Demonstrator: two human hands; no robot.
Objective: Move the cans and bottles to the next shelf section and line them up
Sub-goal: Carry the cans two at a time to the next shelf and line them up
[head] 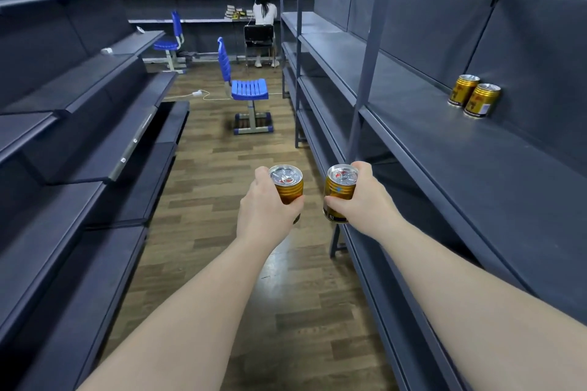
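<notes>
The left can (287, 184) and the right can (340, 192) both stand roughly upright, long axes near vertical, silver pull-tab tops facing up toward the camera; they are held side by side over the wooden floor (222, 187) of the aisle, near each other but apart. Both forearms reach straight forward from the bottom of the view. The left hand (266, 203) wraps the left can from its left side, fingers curled round the lower gold body, the top clear above the hand; the right hand (365, 197) grips the right can from its right side, thumb across the body, a fingertip at the rim. On the right-hand shelf (444, 149), well ahead of the hands, the far shelf can (463, 90) and the near shelf can (482, 100) stand upright, touching each other, close to the back panel. A blue chair (249, 89) stands in the aisle; a seated person (264, 9) is at the far end.
</notes>
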